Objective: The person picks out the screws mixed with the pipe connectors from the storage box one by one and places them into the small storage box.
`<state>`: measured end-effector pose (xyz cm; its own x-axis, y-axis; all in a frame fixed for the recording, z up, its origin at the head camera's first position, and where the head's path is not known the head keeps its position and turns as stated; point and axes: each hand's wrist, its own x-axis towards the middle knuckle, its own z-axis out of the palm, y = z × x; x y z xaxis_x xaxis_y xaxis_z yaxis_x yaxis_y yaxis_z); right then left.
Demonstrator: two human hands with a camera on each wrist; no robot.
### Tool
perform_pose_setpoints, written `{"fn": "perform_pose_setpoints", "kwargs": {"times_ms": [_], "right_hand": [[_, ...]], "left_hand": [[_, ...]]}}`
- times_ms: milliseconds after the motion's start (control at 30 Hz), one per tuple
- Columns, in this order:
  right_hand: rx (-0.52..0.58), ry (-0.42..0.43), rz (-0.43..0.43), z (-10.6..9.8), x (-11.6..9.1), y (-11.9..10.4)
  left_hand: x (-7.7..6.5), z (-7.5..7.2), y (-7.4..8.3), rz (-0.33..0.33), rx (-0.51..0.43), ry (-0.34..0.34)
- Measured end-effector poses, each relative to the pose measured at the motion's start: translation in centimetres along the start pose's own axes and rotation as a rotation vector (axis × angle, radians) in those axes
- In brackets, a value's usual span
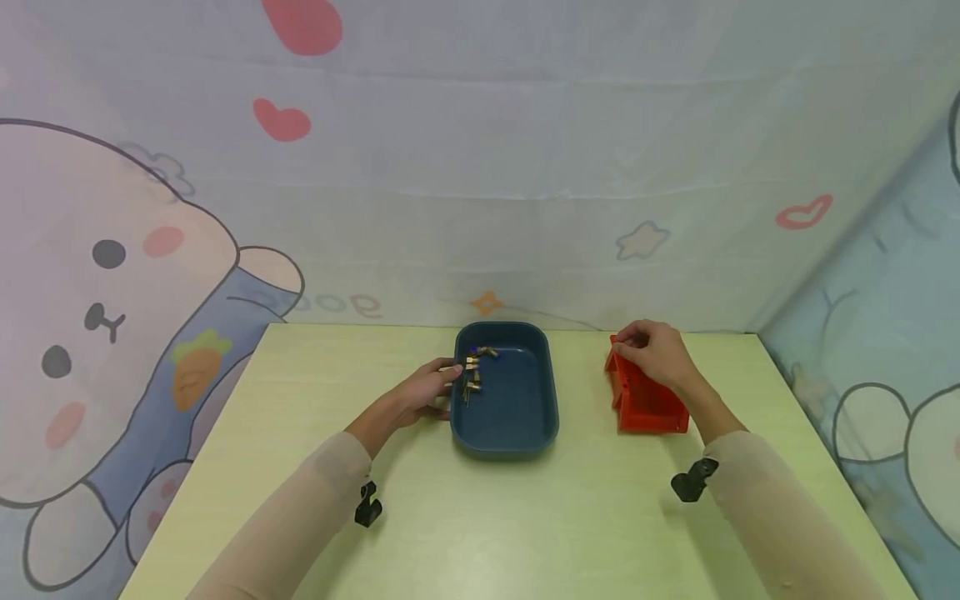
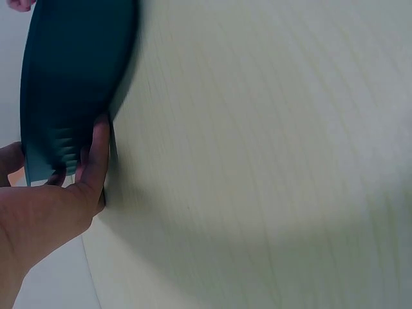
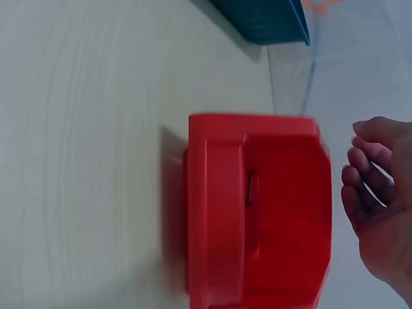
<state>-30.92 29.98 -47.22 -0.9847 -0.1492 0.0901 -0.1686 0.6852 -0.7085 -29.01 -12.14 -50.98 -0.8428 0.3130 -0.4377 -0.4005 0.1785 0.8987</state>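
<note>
My left hand [image 1: 427, 390] grips the left side of a dark blue plastic tray [image 1: 517, 425], thumb at the rim and fingers along the outer wall. In the left wrist view those fingers [image 2: 96, 158] press against the tray's wall [image 2: 77, 71]. Small brass fittings [image 1: 474, 375], some with blue parts, lie bunched along the tray's left side. My right hand [image 1: 660, 354] hovers over the far end of a red plastic bin [image 1: 652, 422]. The right wrist view shows its fingers loosely curled, apart from the bin, with nothing visible in them. One small, thin metal piece [image 3: 250, 188] lies inside the bin.
Both containers are on a pale wood-grain table [image 1: 465, 525], the bin to the right of the tray with a gap between. Behind the table's far edge hangs a printed cloth [image 1: 450, 208]; another covers the right side.
</note>
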Motion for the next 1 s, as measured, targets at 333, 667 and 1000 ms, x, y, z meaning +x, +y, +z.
{"fn": "perform_pose_setpoints", "kwargs": {"times_ms": [333, 667, 1000], "right_hand": [[0.106, -0.018, -0.083, 2.6, 1.3, -3.0], [0.161, -0.047, -0.087, 4.8, 1.3, -4.6], [0.184, -0.056, -0.122, 7.6, 1.4, -6.1]], "left_hand": [[-0.3, -0.3, 0.0, 0.001, 0.006, 0.010], [-0.3, -0.1, -0.4, 0.007, -0.009, 0.002], [-0.3, -0.3, -0.1, 0.011, -0.006, -0.002]]}}
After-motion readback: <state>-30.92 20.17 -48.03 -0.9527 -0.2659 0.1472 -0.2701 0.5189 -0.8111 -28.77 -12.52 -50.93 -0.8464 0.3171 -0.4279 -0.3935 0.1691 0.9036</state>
